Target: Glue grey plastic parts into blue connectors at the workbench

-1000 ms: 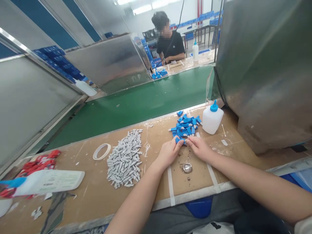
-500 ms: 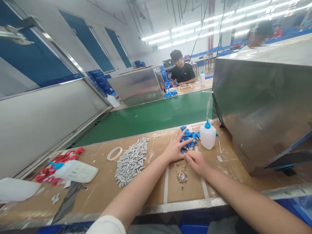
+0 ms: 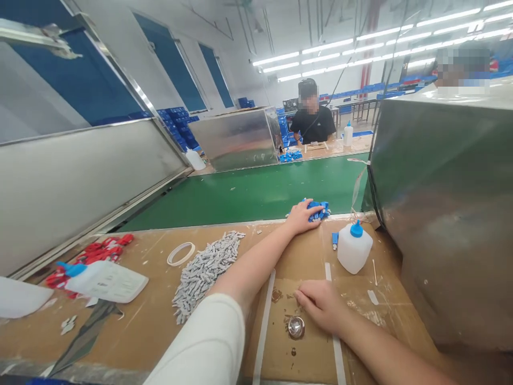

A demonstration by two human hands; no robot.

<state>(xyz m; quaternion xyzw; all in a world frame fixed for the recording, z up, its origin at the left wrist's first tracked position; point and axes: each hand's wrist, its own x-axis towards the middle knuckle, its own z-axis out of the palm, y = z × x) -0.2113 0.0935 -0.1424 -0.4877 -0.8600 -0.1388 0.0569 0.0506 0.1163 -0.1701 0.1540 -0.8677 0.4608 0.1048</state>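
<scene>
My left hand (image 3: 303, 218) reaches far forward to the edge of the green belt. Its fingers are spread over a heap of small blue plastic pieces (image 3: 320, 209), touching them. My right hand (image 3: 323, 303) rests low over the brown table, fingers curled closed; whatever may be inside them is hidden. Just left of it sits a small round shiny dish (image 3: 296, 327), with wet-looking spots around it. One loose blue piece (image 3: 335, 240) lies beside a white bottle with a blue cap (image 3: 355, 248), right of my hands.
A pile of grey pieces (image 3: 208, 270) and a tape roll (image 3: 180, 254) lie left of my arm. Further left are red pieces (image 3: 104, 248) and a lying bottle (image 3: 112, 280). The green belt (image 3: 240, 190) runs beyond; a metal box (image 3: 441, 214) stands right. A person (image 3: 315, 120) sits opposite.
My left hand has pushed the blue pieces forward, away from the bottle, to the belt's edge. One piece stayed by the bottle. My right hand has drawn back toward me; the view has shifted.
</scene>
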